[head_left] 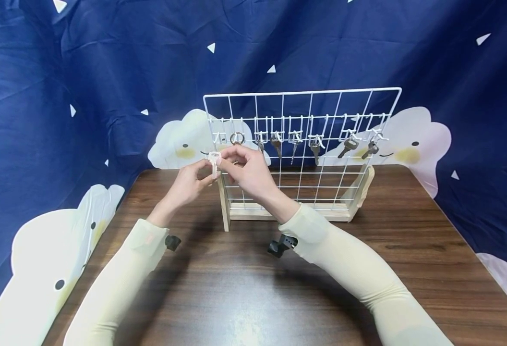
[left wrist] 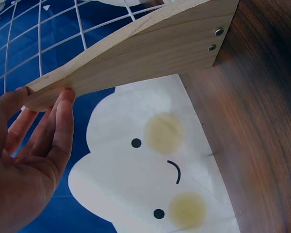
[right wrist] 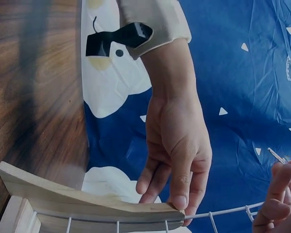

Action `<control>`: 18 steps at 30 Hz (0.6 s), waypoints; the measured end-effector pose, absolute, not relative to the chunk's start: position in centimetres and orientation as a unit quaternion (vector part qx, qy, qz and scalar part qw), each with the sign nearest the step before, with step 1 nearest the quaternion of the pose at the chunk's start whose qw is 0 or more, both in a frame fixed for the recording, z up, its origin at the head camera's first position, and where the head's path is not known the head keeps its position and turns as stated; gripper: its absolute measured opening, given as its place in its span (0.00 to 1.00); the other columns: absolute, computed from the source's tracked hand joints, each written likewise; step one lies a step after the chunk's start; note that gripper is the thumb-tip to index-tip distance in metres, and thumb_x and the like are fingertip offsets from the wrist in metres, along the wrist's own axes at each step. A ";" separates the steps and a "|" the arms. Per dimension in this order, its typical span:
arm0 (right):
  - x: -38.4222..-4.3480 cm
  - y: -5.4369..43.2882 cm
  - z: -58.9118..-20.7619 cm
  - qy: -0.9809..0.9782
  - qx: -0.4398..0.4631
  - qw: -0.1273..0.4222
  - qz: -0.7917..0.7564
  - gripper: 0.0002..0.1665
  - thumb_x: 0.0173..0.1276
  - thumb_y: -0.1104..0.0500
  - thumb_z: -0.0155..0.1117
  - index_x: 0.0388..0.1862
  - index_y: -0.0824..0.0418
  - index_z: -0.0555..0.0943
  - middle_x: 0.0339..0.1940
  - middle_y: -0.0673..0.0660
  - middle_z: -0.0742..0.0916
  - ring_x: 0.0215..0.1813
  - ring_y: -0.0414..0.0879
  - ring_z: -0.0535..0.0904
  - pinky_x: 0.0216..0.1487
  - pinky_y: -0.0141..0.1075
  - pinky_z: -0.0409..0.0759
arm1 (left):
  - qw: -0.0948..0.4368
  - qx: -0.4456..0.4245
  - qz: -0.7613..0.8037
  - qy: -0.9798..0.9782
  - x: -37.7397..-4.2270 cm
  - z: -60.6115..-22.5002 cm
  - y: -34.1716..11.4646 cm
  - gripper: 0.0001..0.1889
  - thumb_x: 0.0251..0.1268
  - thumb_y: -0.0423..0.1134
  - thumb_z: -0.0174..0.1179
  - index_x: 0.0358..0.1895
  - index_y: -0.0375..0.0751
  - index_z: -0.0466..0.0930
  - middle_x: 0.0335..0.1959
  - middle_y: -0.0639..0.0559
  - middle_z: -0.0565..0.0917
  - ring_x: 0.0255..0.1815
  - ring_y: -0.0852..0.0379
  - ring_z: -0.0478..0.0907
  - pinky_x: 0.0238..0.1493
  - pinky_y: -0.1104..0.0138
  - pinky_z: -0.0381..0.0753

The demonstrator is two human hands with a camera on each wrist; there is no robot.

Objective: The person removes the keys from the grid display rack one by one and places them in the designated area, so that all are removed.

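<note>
Step in hand, as judged: key handling at the left end of the wire rack (head_left: 302, 92), left hand (head_left: 187, 183) bracing, right hand (head_left: 249, 173) working the key (head_left: 214, 162). Hanging it or just removed: cannot tell. Key is off the hooks, held up beside the rack's left edge, bow up, blade down. Right fingers narrow, pinching the key by its bow. Left fingers curled round the upper end of the left wooden side panel (head_left: 224, 202). Next move, if hanging, calls for lining the bow's hole up with a hook tip; left grip should keep the rack from sliding on the desk (head_left: 245, 288).

Head view: 6 hanging keys (head_left: 349, 145) visible along the hook row, plus 1 key ring (head_left: 231, 138) just above the right hand; anything below that ring is hidden. Left hand looks close to the held key there, contact unclear.

Wrist views settle the left grip: left wrist shows thumb and fingers on opposite sides of the panel, plus 2 screws (left wrist: 218, 32) at its lower end, missing from head view. Right wrist shows key in right fingers only, well apart from left hand.
</note>
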State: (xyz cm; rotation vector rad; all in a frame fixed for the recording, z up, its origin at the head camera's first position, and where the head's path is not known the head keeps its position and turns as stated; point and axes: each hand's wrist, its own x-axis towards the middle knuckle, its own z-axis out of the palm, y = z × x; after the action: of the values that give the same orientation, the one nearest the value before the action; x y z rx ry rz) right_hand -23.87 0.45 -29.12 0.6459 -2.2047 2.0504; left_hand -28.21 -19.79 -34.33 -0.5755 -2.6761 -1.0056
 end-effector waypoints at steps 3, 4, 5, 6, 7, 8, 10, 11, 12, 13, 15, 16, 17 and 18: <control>-23.6 0.5 -29.1 -0.711 0.212 0.010 0.671 0.09 0.67 0.59 0.68 0.44 0.61 0.85 0.32 0.57 0.89 0.20 0.43 0.75 0.24 0.30 0.73 | 0.116 -0.194 -0.333 -0.916 -28.1 -34.3 -19.9 0.18 0.69 0.43 0.63 0.59 0.44 0.80 0.58 0.42 0.84 0.54 0.48 0.81 0.60 0.51 0.78; -23.6 0.6 -29.1 -0.708 0.213 0.004 0.673 0.09 0.67 0.60 0.68 0.44 0.62 0.84 0.31 0.57 0.88 0.20 0.43 0.74 0.25 0.30 0.73 | 0.117 -0.194 -0.330 -0.916 -28.1 -34.3 -19.9 0.18 0.69 0.43 0.63 0.59 0.44 0.80 0.59 0.42 0.84 0.55 0.47 0.79 0.62 0.50 0.76; -23.5 0.6 -29.2 -0.707 0.215 0.000 0.674 0.09 0.67 0.61 0.68 0.44 0.63 0.84 0.30 0.57 0.88 0.20 0.43 0.74 0.24 0.30 0.73 | 0.116 -0.195 -0.331 -0.916 -28.1 -34.3 -19.9 0.19 0.69 0.43 0.63 0.60 0.43 0.79 0.60 0.42 0.83 0.55 0.46 0.79 0.62 0.50 0.76; -23.5 0.6 -29.2 -0.706 0.217 -0.003 0.674 0.09 0.67 0.62 0.68 0.44 0.64 0.84 0.29 0.56 0.88 0.19 0.43 0.73 0.24 0.30 0.72 | 0.115 -0.195 -0.333 -0.915 -28.2 -34.3 -19.9 0.19 0.69 0.42 0.63 0.60 0.43 0.79 0.61 0.42 0.83 0.57 0.46 0.79 0.63 0.50 0.76; -23.4 0.7 -29.2 -0.706 0.219 -0.006 0.673 0.09 0.67 0.62 0.68 0.44 0.64 0.84 0.27 0.55 0.87 0.19 0.42 0.73 0.24 0.30 0.71 | 0.114 -0.196 -0.334 -0.915 -28.2 -34.3 -19.9 0.19 0.69 0.42 0.63 0.61 0.42 0.79 0.61 0.41 0.82 0.58 0.45 0.79 0.64 0.50 0.75; -23.4 0.7 -29.3 -0.706 0.220 -0.011 0.674 0.09 0.67 0.63 0.68 0.44 0.65 0.84 0.26 0.53 0.87 0.19 0.42 0.72 0.24 0.30 0.71 | 0.115 -0.197 -0.335 -0.914 -28.2 -34.3 -20.0 0.19 0.69 0.42 0.63 0.61 0.42 0.79 0.61 0.41 0.82 0.60 0.45 0.79 0.65 0.50 0.75; -23.3 0.8 -29.4 -0.707 0.220 -0.019 0.672 0.08 0.67 0.62 0.67 0.43 0.65 0.84 0.23 0.48 0.86 0.19 0.42 0.72 0.24 0.30 0.71 | 0.115 -0.198 -0.336 -0.914 -28.2 -34.3 -20.0 0.19 0.69 0.42 0.63 0.60 0.42 0.80 0.61 0.42 0.82 0.64 0.44 0.78 0.67 0.50 0.74; -23.3 0.9 -29.5 -0.707 0.218 -0.024 0.672 0.08 0.67 0.62 0.67 0.43 0.65 0.84 0.23 0.47 0.86 0.20 0.43 0.72 0.24 0.30 0.71 | 0.116 -0.198 -0.336 -0.914 -28.2 -34.3 -19.9 0.19 0.69 0.42 0.63 0.60 0.42 0.80 0.61 0.42 0.83 0.65 0.44 0.77 0.68 0.50 0.73; -23.2 0.9 -29.6 -0.708 0.216 -0.030 0.672 0.08 0.68 0.62 0.68 0.43 0.64 0.84 0.23 0.48 0.87 0.20 0.43 0.72 0.24 0.30 0.71 | 0.115 -0.198 -0.337 -0.913 -28.2 -34.4 -19.9 0.19 0.69 0.41 0.64 0.60 0.42 0.80 0.61 0.42 0.83 0.66 0.44 0.77 0.68 0.50 0.73; -23.2 1.0 -29.7 -0.707 0.213 -0.036 0.673 0.08 0.68 0.61 0.68 0.42 0.64 0.84 0.24 0.49 0.87 0.20 0.43 0.72 0.25 0.29 0.72 | 0.116 -0.198 -0.338 -0.913 -28.2 -34.4 -19.9 0.19 0.68 0.41 0.64 0.60 0.42 0.80 0.60 0.42 0.83 0.65 0.44 0.77 0.67 0.50 0.74; -23.2 1.2 -29.9 -0.706 0.207 -0.046 0.676 0.08 0.67 0.60 0.68 0.42 0.64 0.84 0.26 0.54 0.89 0.20 0.43 0.73 0.25 0.30 0.74 | 0.113 -0.197 -0.343 -0.911 -28.1 -34.4 -19.9 0.18 0.68 0.40 0.64 0.60 0.43 0.80 0.59 0.43 0.84 0.64 0.45 0.78 0.65 0.50 0.76; -23.2 1.2 -30.0 -0.706 0.204 -0.050 0.677 0.08 0.67 0.60 0.68 0.42 0.63 0.84 0.27 0.56 0.89 0.20 0.42 0.73 0.26 0.30 0.75 | 0.110 -0.197 -0.350 -0.909 -28.1 -34.4 -19.9 0.18 0.68 0.39 0.64 0.60 0.44 0.80 0.59 0.43 0.84 0.62 0.46 0.80 0.63 0.51 0.78; -23.2 1.3 -30.1 -0.706 0.201 -0.054 0.677 0.09 0.67 0.60 0.69 0.42 0.64 0.84 0.28 0.57 0.89 0.20 0.42 0.73 0.26 0.29 0.75 | 0.107 -0.198 -0.355 -0.907 -28.1 -34.4 -19.8 0.18 0.69 0.39 0.64 0.60 0.44 0.80 0.59 0.43 0.84 0.61 0.46 0.80 0.61 0.52 0.79; -23.1 1.4 -30.2 -0.707 0.200 -0.056 0.676 0.09 0.67 0.60 0.69 0.42 0.63 0.84 0.28 0.57 0.90 0.20 0.41 0.73 0.26 0.29 0.75 | 0.104 -0.199 -0.362 -0.905 -28.2 -34.4 -19.8 0.18 0.69 0.38 0.63 0.60 0.43 0.80 0.59 0.43 0.84 0.59 0.47 0.81 0.59 0.53 0.81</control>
State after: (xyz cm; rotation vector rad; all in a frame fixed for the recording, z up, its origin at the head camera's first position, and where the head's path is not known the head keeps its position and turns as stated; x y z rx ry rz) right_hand -23.13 1.39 -30.19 0.6515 -2.3032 2.2030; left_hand -28.16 -19.83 -34.39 -0.5878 -2.6678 -1.0667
